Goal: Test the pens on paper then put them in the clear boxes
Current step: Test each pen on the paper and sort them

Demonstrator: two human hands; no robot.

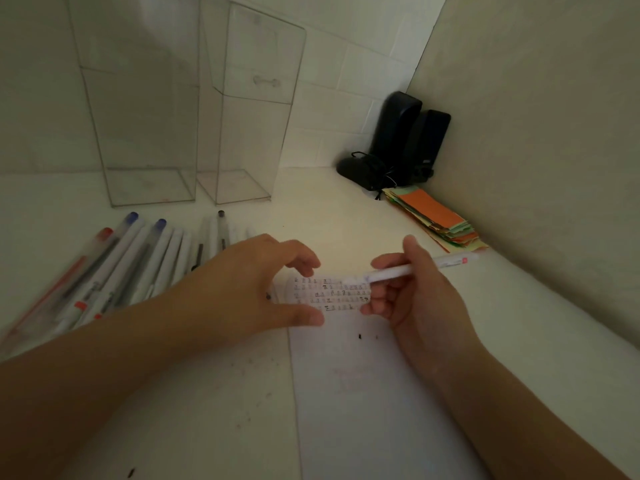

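Row of pens (114, 271) at desk's left edge, two clear boxes (194, 140) upright behind, left hand (263, 285) loosely spread over paper (332, 296), right hand (412, 296) pinching pen (415, 269), long axis left-right, nib toward paper.

Black speakers (408, 140) — coloured paper stack (436, 220) beside them.

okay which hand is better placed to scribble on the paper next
Right, probably. The right hand already holds a white pen over the paper; the left hand holds none.
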